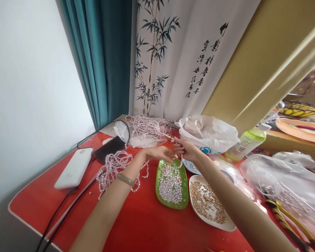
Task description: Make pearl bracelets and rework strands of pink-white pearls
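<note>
Hands (161,153) (186,148) over red table (136,224), curtains (118,70) beyond

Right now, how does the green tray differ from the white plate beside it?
The green tray holds pale, pearly beads; the white plate holds gold beads. The tray's beads look larger than the plate's. In this view, the tray sits left of the plate. Both rest on the red table.

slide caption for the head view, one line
Bead strand hanging from the right hand, left hand close by, above a green tray of beads.
</note>
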Tool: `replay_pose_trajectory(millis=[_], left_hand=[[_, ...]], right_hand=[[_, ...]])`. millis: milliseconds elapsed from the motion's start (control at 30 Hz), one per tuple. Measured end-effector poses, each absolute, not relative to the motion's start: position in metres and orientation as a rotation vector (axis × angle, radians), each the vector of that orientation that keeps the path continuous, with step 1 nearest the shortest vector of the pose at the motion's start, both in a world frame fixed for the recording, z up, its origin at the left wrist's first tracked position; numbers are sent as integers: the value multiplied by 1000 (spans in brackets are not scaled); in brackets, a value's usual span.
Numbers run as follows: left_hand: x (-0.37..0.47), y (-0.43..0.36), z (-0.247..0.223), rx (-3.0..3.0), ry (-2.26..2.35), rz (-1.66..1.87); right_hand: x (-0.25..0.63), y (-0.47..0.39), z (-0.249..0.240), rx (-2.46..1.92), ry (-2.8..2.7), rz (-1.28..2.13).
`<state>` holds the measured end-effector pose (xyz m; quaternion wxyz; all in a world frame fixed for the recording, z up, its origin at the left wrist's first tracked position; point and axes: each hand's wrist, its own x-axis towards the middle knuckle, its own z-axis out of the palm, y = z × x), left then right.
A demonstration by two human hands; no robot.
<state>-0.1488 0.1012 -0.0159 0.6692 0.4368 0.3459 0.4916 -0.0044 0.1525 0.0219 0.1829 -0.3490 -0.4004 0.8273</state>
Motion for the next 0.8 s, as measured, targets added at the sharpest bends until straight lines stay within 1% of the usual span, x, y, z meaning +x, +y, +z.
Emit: replay_pose_trajectory(millis=[133,267,367,667,733,800], left_hand=[[-149,106,-16,885,765,1136],[-128,114,-19,691,780,1322],[-119,117,-19,680,773,1426],[-146,120,-7,438,714,1648],[-146,120,-7,433,687,1659],[-141,118,-8,443,686,1576]], right_hand=[[-5,147,14,-1002,-1147,2276],[-8,136,6,-959,-1214,2153],[-6,128,1,-918,-1270,2095],[25,119,-11,-935,-1359,2080],[30,119,-11,-936,-1365,2066],[33,120,-10,-937,-1368,2045]])
